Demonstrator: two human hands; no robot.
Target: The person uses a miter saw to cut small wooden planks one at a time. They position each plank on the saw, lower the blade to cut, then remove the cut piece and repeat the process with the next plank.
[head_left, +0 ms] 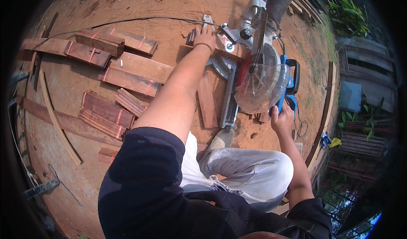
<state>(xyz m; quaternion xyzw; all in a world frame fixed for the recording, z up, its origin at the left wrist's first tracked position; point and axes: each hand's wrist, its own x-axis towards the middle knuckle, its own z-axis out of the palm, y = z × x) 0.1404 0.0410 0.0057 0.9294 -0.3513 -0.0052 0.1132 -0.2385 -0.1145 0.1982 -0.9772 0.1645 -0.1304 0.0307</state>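
Past the dark sleeve point(146, 167), resting a spread-out left hand point(204, 39) (the nearer one) on the left end of a brown board point(240, 53), laid longways toward the saw point(262, 88) on its right, and holding the blue end point(277, 106) with a curled right hand point(283, 118).

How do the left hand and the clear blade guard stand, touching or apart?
Apart. The head view shows the left hand left of the clear blade guard, with the saw's metal base visible between them.

Free passage over dirt point(140, 1) beyond the black cable point(148, 18), but a blade guard point(263, 90) between the hands point(204, 38) point(283, 119)
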